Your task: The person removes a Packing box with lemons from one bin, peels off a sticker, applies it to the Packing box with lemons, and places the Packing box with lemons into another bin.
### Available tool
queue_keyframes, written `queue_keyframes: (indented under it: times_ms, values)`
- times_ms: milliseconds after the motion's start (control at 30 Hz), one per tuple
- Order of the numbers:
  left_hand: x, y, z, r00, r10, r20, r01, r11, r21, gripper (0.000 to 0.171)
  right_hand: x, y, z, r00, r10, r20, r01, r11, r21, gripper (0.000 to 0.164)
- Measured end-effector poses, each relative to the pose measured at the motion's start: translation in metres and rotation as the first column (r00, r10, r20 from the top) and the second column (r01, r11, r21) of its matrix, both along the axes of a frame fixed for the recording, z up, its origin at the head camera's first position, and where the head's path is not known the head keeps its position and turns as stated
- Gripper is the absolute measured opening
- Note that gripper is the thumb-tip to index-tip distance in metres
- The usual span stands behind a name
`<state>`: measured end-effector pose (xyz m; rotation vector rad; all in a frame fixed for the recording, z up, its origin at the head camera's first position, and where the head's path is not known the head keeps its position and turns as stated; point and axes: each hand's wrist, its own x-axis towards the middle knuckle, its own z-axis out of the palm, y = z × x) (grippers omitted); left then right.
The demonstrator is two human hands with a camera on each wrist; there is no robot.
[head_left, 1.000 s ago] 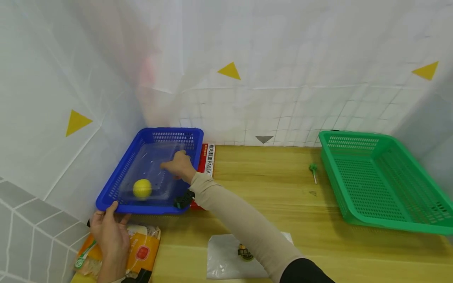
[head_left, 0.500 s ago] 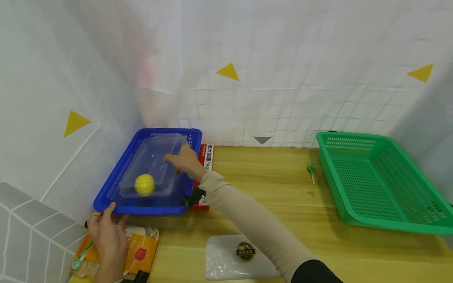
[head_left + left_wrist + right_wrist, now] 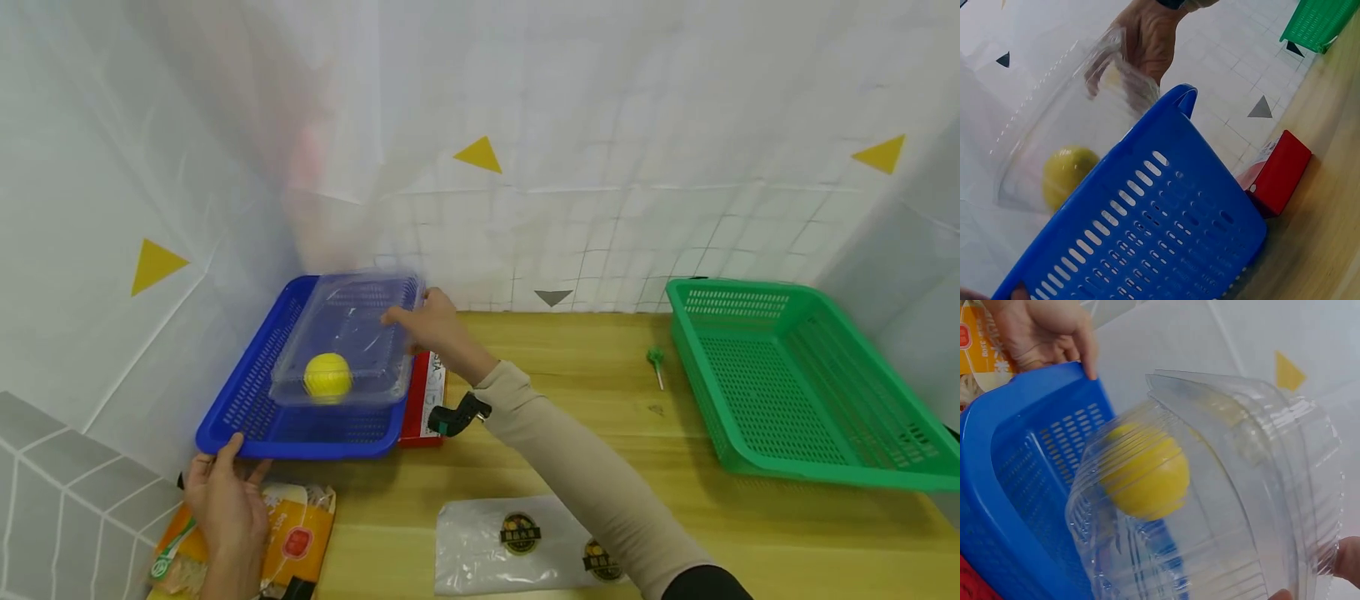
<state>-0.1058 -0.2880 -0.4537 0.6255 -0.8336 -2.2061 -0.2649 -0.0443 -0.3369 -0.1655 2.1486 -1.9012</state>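
Note:
My right hand (image 3: 435, 329) pinches the right edge of a clear plastic clamshell box (image 3: 352, 317), thumb on one side and fingers on the other. Inside the box sits a yellow round thing (image 3: 1147, 472), perhaps a lemon. The box is lifted and tilted over the blue basket (image 3: 300, 448), as the left wrist view also shows. With my left hand (image 3: 228, 504) I hold the basket's near left corner, the thumb over its rim. Under that hand lies an orange food packet (image 3: 307, 529).
A red pasta box (image 3: 420, 417) lies along the basket's right side. Nearer the front is a white plastic bag (image 3: 480, 550) with round logos. A green lollipop (image 3: 656, 358) lies beside the green basket (image 3: 772, 400) at right. White sheeting walls the back and left.
My right hand has moved right and up, lifting the clear clamshell box with the yellow thing from the blue basket's floor. The left hand stays at the basket's corner.

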Motion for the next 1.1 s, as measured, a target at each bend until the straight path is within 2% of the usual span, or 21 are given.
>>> queue_keyframes:
  times_ms: [167, 400, 733, 900, 1100]
  values:
    - [0.001, 0.0, 0.0, 1.0, 0.002, -0.002, -0.002, 1.0, -0.012, 0.029, 0.003, 0.026, 0.007, 1.0, 0.017, 0.012, -0.017, 0.999, -0.028, 0.092]
    - [0.002, 0.001, 0.0, 1.0, -0.003, -0.015, 0.003, 1.0, 0.004, 0.031, 0.01, 0.064, 0.011, 1.0, 0.015, -0.012, -0.016, 0.999, -0.028, 0.083]
    - [0.002, 0.0, 0.0, 1.0, 0.007, -0.018, -0.007, 1.0, -0.01, 0.032, 0.015, 0.116, -0.004, 1.0, -0.025, -0.005, 0.025, 0.997, -0.069, 0.088]
    - [0.003, 0.0, 0.0, 1.0, 0.005, -0.015, -0.006, 1.0, -0.014, 0.033, 0.02, 0.134, -0.01, 0.999, -0.037, -0.02, 0.035, 0.996, -0.078, 0.088]
    - [0.003, 0.003, 0.001, 1.0, 0.005, -0.011, -0.005, 1.0, -0.025, 0.033, 0.025, 0.154, -0.022, 0.998, -0.063, 0.011, 0.064, 0.995, -0.08, 0.085]
